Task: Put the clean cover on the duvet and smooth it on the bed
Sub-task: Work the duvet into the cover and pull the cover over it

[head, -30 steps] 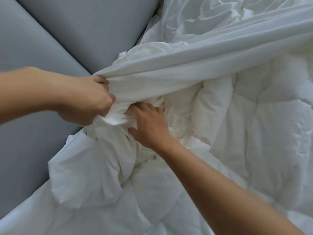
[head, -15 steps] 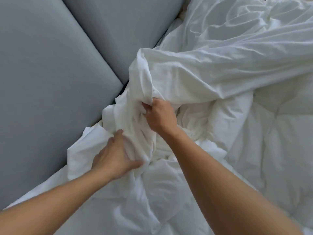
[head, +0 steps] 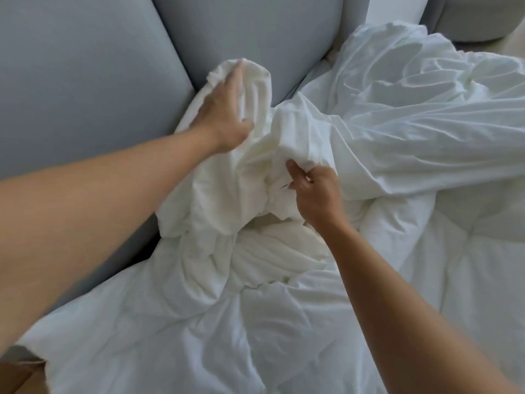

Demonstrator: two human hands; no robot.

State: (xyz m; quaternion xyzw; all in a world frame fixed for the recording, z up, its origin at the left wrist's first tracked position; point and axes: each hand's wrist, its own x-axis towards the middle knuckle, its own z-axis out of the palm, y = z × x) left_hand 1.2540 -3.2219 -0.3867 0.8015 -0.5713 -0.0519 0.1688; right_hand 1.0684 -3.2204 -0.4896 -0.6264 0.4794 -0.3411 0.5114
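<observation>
Left hand [head: 224, 109]: fingers straight and together, thumb spread to the side, palm flat on a bunched white corner. It presses and grips nothing. Fingertips blurred.
Right hand [head: 315, 191]: fingers curled, thumb and fingertips pinching a fold of the cover just below the left hand's bunch.
Cover [head: 397, 132]: thin white woven cloth, matte and heavily creased. It runs in long ridged folds from the far right edge to the two hands and gathers there into a tight crumpled knot. The knot leans against the headboard.
Duvet [head: 468, 265]: white, thick and puffy, quilted into soft square pockets with stitched seams between them. It lies on the bed at the right, under the cover's lower edge. A rolled fat fold of it sits just beside the right wrist.
Bunch under left hand: rounded, padded-looking lump. Whether duvet filling is inside it, cannot tell.
Mark on cloth: short dark streak beside the right thumb, too small to tell what it is.
Lower cloth [head: 199, 336]: white, smoother, with shallow wrinkles. It spreads toward the near corner of the bed; cover or duvet, cannot tell.
Headboard [head: 85, 81]: pale grey-blue upholstered panels, smooth, with rounded edges and deep seams between them.
Far corner: a pale grey rounded form [head: 468, 18].
Floor [head: 17, 376]: brown sliver at the lower left.
</observation>
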